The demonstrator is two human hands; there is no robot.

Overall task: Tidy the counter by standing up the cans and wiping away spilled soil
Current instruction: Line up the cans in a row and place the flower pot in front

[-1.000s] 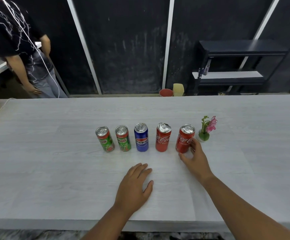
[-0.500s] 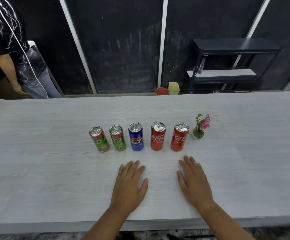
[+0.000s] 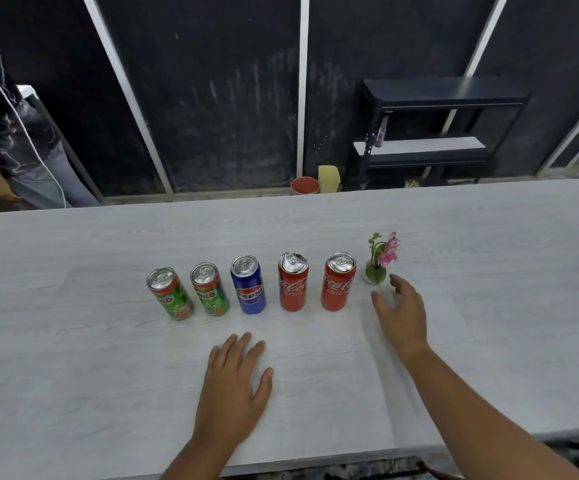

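While our left hand (image 3: 234,386) lies flat and spread in front of the five upright cans (image 3: 248,285), our right hand (image 3: 400,311), open and empty, hovers just beside the flower pot (image 3: 374,271), right of the cans.

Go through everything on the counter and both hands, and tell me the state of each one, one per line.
Left Milo can: upright, top sealed.
Second Milo can: upright, top sealed.
Pepsi can: upright, top sealed.
Left Coke can: upright, top dented.
Right Coke can: upright, top sealed.
Flower pot: upright, no spilled soil visible.
Left hand: flat on the counter, empty.
Right hand: open, empty, near the pot.
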